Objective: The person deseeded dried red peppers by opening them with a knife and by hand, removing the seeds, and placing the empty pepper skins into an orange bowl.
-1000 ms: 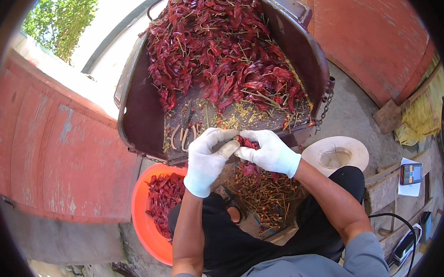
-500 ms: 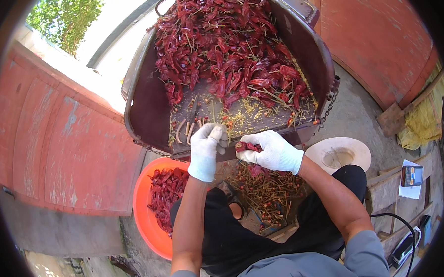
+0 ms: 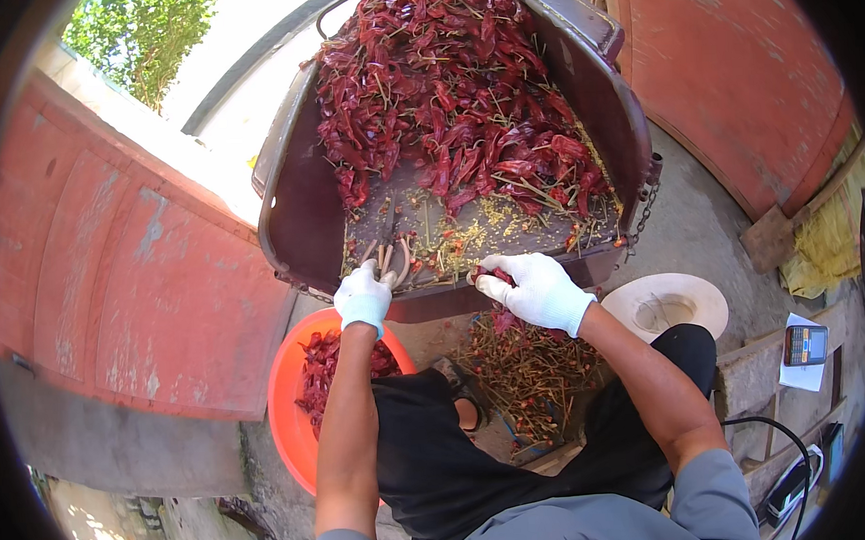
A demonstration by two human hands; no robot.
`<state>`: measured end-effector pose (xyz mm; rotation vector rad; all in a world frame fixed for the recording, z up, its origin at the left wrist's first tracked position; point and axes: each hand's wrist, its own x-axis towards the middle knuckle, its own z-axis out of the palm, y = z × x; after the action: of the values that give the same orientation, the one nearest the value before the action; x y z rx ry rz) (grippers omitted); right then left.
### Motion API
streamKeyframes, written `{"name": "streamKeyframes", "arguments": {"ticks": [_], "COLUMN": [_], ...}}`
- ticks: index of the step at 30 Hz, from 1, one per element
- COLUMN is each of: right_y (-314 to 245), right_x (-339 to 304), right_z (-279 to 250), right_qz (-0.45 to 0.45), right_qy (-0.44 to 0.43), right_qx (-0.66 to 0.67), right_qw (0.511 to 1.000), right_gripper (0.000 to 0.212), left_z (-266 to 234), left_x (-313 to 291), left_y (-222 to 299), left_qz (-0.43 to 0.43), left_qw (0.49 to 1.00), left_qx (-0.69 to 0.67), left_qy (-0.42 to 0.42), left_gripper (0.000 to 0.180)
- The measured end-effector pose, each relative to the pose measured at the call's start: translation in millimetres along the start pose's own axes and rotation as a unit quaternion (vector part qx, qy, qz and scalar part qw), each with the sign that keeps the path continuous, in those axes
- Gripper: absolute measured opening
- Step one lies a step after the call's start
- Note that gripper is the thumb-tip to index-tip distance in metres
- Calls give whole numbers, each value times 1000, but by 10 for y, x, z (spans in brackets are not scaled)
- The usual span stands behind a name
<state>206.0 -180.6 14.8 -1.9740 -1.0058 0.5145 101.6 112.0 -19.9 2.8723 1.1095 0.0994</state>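
- Outdoors on bare concrete ground (image 3: 711, 229), between faded red metal panels (image 3: 134, 283), a person sits at a dark metal cart tray (image 3: 299, 208).
- White-gloved left hand (image 3: 363, 294), centre frame, closes its fingers on pale-handled scissors (image 3: 391, 257) at the tray's lower edge.
- White-gloved right hand (image 3: 535, 287), just right of it, pinches a dried red chilli pepper (image 3: 496, 276).
- Heaped dried red chillies (image 3: 445, 105) fill the tray above.
- Round orange plastic basin (image 3: 286, 411), lower left, holds chillies; cut stems (image 3: 529, 372) litter the ground below the hands.
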Motion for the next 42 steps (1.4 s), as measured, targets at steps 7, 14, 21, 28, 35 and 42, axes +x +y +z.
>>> {"name": "streamKeyframes", "arguments": {"ticks": [7, 14, 21, 28, 35, 42], "right_y": [86, 130, 169, 208, 230, 249], "right_x": [27, 6, -139, -232, -141, -137], "right_z": [5, 32, 109, -83, -198, -168], "right_qz": [-3, -16, 22, 26, 25, 6], "right_qy": [53, 54, 45, 84, 131, 113], "right_qx": [-7, 40, 258, 233, 157, 113], "right_qw": [999, 998, 965, 969, 978, 987], "right_gripper": [39, 35, 30, 31, 34, 34], "left_z": [-100, 24, -458, -787, -346, -247], "left_x": [-173, -252, -1094, -1089, -876, -890], "left_y": [129, -128, 291, 962, 1233, 1210], "left_qz": [-41, -35, 103, 84, 314, 345], "left_qw": [995, 854, 653, 761, 898, 928], "left_qx": [-11, -519, -749, -626, -295, -133], "left_qy": [-91, 6, -52, -148, 93, 53], "left_gripper": [64, 53, 79, 44, 55, 62]}}
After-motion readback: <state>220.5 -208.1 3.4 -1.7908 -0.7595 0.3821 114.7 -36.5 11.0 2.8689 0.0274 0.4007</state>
